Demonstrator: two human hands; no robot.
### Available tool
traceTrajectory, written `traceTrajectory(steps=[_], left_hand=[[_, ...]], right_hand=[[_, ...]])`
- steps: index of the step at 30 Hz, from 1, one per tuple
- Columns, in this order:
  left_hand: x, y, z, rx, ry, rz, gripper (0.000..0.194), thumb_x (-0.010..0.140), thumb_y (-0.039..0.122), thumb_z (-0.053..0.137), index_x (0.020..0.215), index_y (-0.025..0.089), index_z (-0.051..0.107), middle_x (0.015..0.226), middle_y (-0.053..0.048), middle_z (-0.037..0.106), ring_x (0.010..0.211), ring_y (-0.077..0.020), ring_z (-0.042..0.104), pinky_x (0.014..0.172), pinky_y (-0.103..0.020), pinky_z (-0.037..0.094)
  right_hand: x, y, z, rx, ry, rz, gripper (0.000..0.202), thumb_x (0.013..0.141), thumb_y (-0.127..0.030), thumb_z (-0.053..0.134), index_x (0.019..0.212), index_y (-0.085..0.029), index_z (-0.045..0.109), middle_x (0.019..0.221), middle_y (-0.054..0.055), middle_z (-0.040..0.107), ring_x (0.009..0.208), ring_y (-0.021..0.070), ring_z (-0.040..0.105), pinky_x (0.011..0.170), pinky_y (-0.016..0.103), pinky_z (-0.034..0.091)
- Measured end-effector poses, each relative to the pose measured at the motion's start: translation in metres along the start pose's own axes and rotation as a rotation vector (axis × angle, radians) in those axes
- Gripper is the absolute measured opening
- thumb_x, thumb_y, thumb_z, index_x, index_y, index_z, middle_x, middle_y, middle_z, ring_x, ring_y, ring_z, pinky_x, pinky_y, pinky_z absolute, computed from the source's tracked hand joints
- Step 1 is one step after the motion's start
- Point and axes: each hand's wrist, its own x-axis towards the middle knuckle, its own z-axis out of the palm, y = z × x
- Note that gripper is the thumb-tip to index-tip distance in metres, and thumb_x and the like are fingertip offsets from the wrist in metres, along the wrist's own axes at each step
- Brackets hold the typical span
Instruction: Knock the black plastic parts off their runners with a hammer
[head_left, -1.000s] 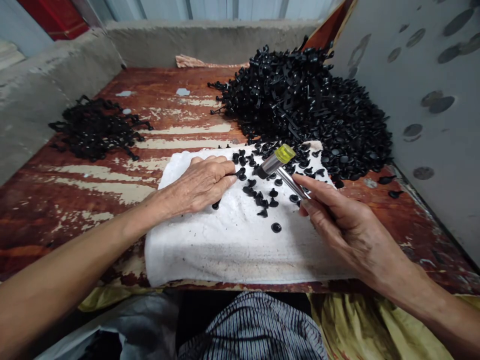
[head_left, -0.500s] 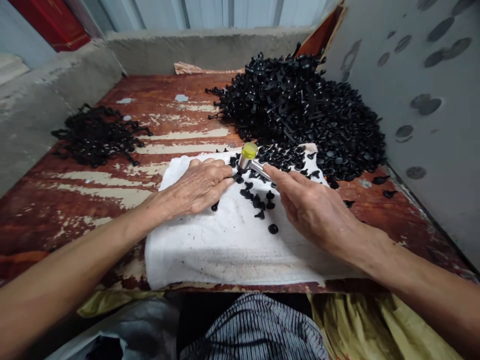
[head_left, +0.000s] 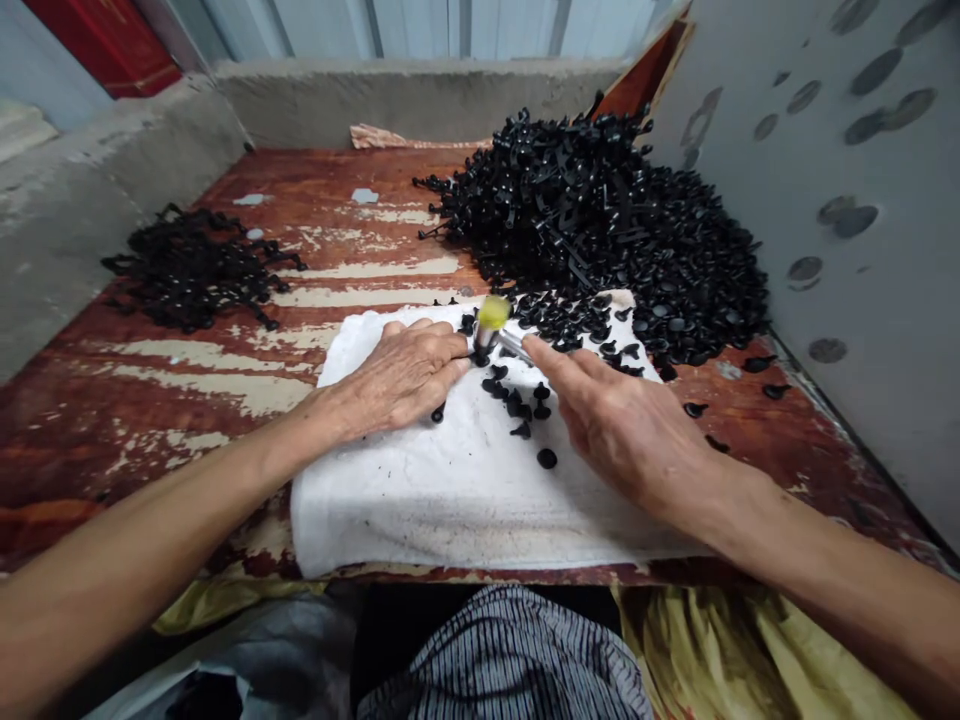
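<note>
My right hand is closed round the metal handle of a small hammer, index finger stretched along it. The hammer's yellow-capped head is blurred and sits just right of my left fingertips. My left hand lies palm down on a white cloth, fingers pinched on a black part. One knobbed end of that black part sticks out below the hand; the rest is hidden. Under the hammer head is another dark bit, partly covered. Several small black rubber-like pieces with round flat heads lie between my hands.
A big heap of black pieces rises at the back right, spilling onto the cloth. A smaller tangle of black strips lies at the left on the worn red-brown table. A grey panel borders the right, a concrete ledge the back.
The hammer head has dropped slightly and moved a little left, now blurred. My left hand and the black end below it have shifted slightly to the right.
</note>
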Motion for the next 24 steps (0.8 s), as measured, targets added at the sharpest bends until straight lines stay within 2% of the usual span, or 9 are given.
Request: traceTrajectory(steps=[1, 5, 8, 11, 13, 15, 17, 20, 24], left_hand=[[0.0, 0.002, 0.001, 0.013, 0.004, -0.018, 0.032, 0.1, 0.032, 0.035, 0.073, 0.02, 0.049, 0.078, -0.004, 0.056, 0.076, -0.0204, 0.051, 0.073, -0.036, 0.038], [0.003, 0.008, 0.002, 0.049, 0.015, -0.075, 0.032, 0.099, 0.031, 0.036, 0.074, 0.019, 0.052, 0.081, -0.006, 0.059, 0.078, -0.0212, 0.054, 0.075, -0.037, 0.04], [0.002, 0.01, -0.001, 0.025, 0.015, -0.117, 0.032, 0.1, 0.033, 0.036, 0.077, 0.019, 0.054, 0.08, -0.005, 0.06, 0.078, -0.0215, 0.055, 0.076, -0.038, 0.041], [-0.007, 0.009, -0.008, -0.036, 0.04, -0.158, 0.029, 0.1, 0.037, 0.034, 0.101, 0.019, 0.057, 0.091, -0.006, 0.064, 0.085, -0.0224, 0.058, 0.079, -0.038, 0.044], [-0.016, 0.007, -0.012, -0.058, 0.039, -0.102, 0.03, 0.099, 0.032, 0.035, 0.122, 0.022, 0.053, 0.108, -0.007, 0.064, 0.097, -0.0232, 0.058, 0.086, -0.039, 0.045], [-0.024, 0.005, -0.012, -0.027, 0.005, -0.003, 0.035, 0.097, 0.022, 0.038, 0.129, 0.026, 0.052, 0.118, -0.007, 0.062, 0.109, -0.0236, 0.056, 0.093, -0.041, 0.043], [-0.029, 0.003, -0.009, 0.045, -0.014, 0.051, 0.033, 0.096, 0.02, 0.04, 0.123, 0.027, 0.059, 0.119, -0.007, 0.061, 0.111, -0.0242, 0.054, 0.095, -0.041, 0.041], [-0.03, -0.001, -0.003, 0.138, 0.005, 0.056, 0.024, 0.098, 0.025, 0.045, 0.107, 0.025, 0.067, 0.107, -0.008, 0.061, 0.1, -0.0238, 0.056, 0.088, -0.04, 0.043], [-0.027, -0.009, -0.002, 0.099, 0.056, 0.038, 0.023, 0.098, 0.024, 0.044, 0.098, 0.021, 0.067, 0.089, -0.006, 0.057, 0.084, -0.0205, 0.056, 0.077, -0.035, 0.045]], right_hand=[[0.0, 0.0, 0.001, -0.009, -0.021, -0.006, 0.058, 0.088, -0.007, 0.036, 0.143, -0.013, 0.053, 0.089, 0.012, 0.07, 0.061, 0.0225, 0.064, 0.058, 0.037, 0.055], [0.0, -0.001, 0.002, 0.002, 0.037, -0.004, 0.06, 0.09, -0.008, 0.035, 0.148, -0.009, 0.046, 0.094, 0.014, 0.069, 0.067, 0.0223, 0.065, 0.06, 0.034, 0.054], [0.002, -0.002, -0.001, -0.084, -0.059, -0.015, 0.06, 0.089, -0.007, 0.036, 0.147, -0.012, 0.049, 0.089, 0.011, 0.069, 0.054, 0.0192, 0.058, 0.05, 0.032, 0.048], [0.0, 0.002, -0.005, -0.042, -0.005, -0.029, 0.058, 0.09, -0.01, 0.037, 0.147, -0.016, 0.05, 0.089, 0.01, 0.069, 0.06, 0.0184, 0.059, 0.055, 0.029, 0.049], [-0.005, 0.007, -0.005, -0.028, 0.033, -0.033, 0.059, 0.09, -0.01, 0.037, 0.146, -0.017, 0.051, 0.086, 0.009, 0.069, 0.059, 0.0177, 0.058, 0.056, 0.029, 0.048], [-0.01, 0.009, -0.003, -0.049, -0.007, -0.041, 0.06, 0.087, -0.009, 0.038, 0.144, -0.017, 0.053, 0.079, 0.007, 0.067, 0.052, 0.0159, 0.053, 0.051, 0.027, 0.044], [-0.014, 0.01, -0.002, -0.07, -0.071, -0.04, 0.063, 0.084, -0.008, 0.039, 0.144, -0.018, 0.054, 0.074, 0.005, 0.063, 0.047, 0.0139, 0.048, 0.047, 0.026, 0.04], [-0.018, 0.009, -0.005, -0.088, -0.133, -0.01, 0.067, 0.081, -0.007, 0.041, 0.145, -0.017, 0.053, 0.07, 0.002, 0.058, 0.042, 0.0119, 0.044, 0.043, 0.024, 0.035], [-0.028, 0.014, -0.009, -0.076, -0.118, -0.029, 0.066, 0.079, -0.004, 0.04, 0.142, -0.012, 0.056, 0.067, 0.003, 0.056, 0.039, 0.0126, 0.045, 0.039, 0.025, 0.034]])
